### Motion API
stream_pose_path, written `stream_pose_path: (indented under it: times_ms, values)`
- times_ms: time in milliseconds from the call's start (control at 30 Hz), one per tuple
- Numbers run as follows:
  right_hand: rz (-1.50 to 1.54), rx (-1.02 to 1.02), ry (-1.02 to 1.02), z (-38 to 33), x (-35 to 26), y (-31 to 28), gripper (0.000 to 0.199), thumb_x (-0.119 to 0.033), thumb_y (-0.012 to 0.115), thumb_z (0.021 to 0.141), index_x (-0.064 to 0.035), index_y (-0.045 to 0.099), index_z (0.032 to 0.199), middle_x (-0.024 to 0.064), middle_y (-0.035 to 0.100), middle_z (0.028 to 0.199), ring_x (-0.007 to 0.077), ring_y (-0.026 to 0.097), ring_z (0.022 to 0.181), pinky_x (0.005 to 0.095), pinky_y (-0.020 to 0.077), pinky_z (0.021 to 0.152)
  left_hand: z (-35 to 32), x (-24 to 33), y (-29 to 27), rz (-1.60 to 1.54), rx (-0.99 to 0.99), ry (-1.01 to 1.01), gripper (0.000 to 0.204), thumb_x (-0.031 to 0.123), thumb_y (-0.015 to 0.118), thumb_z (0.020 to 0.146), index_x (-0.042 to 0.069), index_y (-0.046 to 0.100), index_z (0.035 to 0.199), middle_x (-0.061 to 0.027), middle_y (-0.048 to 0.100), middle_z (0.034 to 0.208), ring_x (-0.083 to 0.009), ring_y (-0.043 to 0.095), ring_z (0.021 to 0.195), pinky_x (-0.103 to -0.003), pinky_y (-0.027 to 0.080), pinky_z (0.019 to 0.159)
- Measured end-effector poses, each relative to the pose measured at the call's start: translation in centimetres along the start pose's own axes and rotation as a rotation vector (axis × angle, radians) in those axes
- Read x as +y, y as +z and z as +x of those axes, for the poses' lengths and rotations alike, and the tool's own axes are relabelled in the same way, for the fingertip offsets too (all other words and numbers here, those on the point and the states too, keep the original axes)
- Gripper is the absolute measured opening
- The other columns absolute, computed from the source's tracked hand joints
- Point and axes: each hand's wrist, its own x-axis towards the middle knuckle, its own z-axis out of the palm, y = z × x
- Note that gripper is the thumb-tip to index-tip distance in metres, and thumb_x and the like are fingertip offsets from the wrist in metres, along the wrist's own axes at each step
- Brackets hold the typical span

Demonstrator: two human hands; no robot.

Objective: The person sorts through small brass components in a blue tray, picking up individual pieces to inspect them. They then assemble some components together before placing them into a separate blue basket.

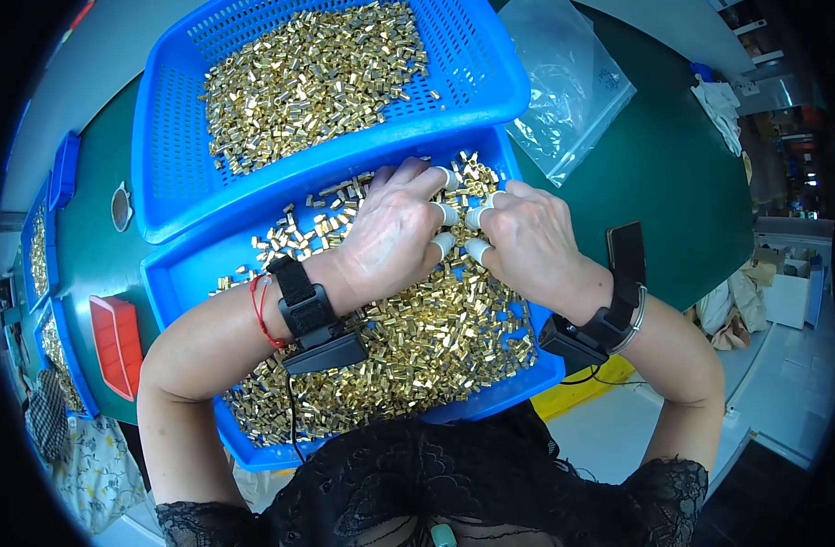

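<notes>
My left hand (394,232) and my right hand (527,246) lie knuckle to knuckle over the near blue tray (185,273), palms down, fingertips capped in white finger cots (445,214) and pressed together at the middle of the heap. The fingers curl down into the small brass parts (435,337). They look pinched on a few pieces, but my own knuckles hide the tips, so I cannot tell what, if anything, either hand actually grips.

The risk I see is spillage. The parts are tiny, loose and piled high toward the near right rim, where the heap sits almost level with the tray's edge. A sweep of my wrist, or the black wrist-worn device (312,314) on my left arm dragging through the pile, could push pieces over the side onto the floor. The black device (600,319) on my right wrist hangs at that same rim, and its cable could snag there. The cots could also slip on the smooth metal, so a pinched piece may drop back unnoticed.

2 main containers are here. The near tray holds the brass parts I am working in, thin at the far left and thick near me. The blue perforated basket (171,146) rests tilted on the tray's far edge, holding a deeper mound of the same brass parts (308,77). A clear plastic zip bag (572,82) lies on the green table (673,182) to the right, seemingly empty. More blue bins (39,246) with brass pieces stand at far left, beside a red container (116,342).
</notes>
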Motion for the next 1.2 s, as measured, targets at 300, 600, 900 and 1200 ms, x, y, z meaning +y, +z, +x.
stream_pose_path:
  times_ms: [300, 600, 900, 1200]
  values:
    - [0.013, -0.007, 0.033, -0.2, -0.3, -0.4, 0.019, -0.018, 0.079, 0.068, -0.0029, 0.067, 0.071, 0.0090, 0.059, 0.069, 0.0260, 0.058, 0.072, 0.0413, 0.0462, 0.060, -0.2, 0.0, 0.0, -0.075, 0.043, 0.009, 0.018, 0.008, 0.075, 0.070, 0.004, 0.073, 0.088, -0.0116, 0.058, 0.118, -0.0332, 0.051, 0.111, -0.044, 0.041, 0.097]
    - [0.063, -0.066, 0.074, 0.2, -0.6, -1.6, 0.018, -0.017, 0.078, 0.071, -0.0029, 0.069, 0.078, 0.0110, 0.060, 0.070, 0.0293, 0.059, 0.074, 0.0434, 0.0471, 0.062, -0.2, 0.4, -1.0, -0.033, 0.117, 0.054, 0.025, 0.004, 0.076, 0.065, 0.007, 0.074, 0.090, -0.0119, 0.059, 0.112, -0.0322, 0.053, 0.105, -0.045, 0.045, 0.090]
    - [0.170, -0.154, 0.112, 0.5, -2.9, -5.0, 0.018, -0.020, 0.076, 0.073, -0.0090, 0.074, 0.087, 0.0160, 0.062, 0.071, 0.0348, 0.061, 0.068, 0.0452, 0.0476, 0.062, -2.1, 1.6, -3.1, -0.129, 0.141, 0.004, 0.023, -0.004, 0.064, 0.065, 0.001, 0.072, 0.086, -0.0171, 0.065, 0.086, -0.0361, 0.062, 0.078, -0.045, 0.050, 0.067]
    - [0.176, -0.080, 0.067, 6.3, -5.3, -11.3, 0.017, -0.020, 0.077, 0.073, -0.0062, 0.074, 0.083, 0.0189, 0.066, 0.072, 0.0335, 0.065, 0.065, 0.0393, 0.0503, 0.061, -1.3, 2.2, -12.3, -0.065, 0.090, -0.119, 0.026, 0.000, 0.065, 0.069, 0.008, 0.075, 0.092, -0.0222, 0.066, 0.074, -0.0360, 0.067, 0.071, -0.043, 0.053, 0.067]
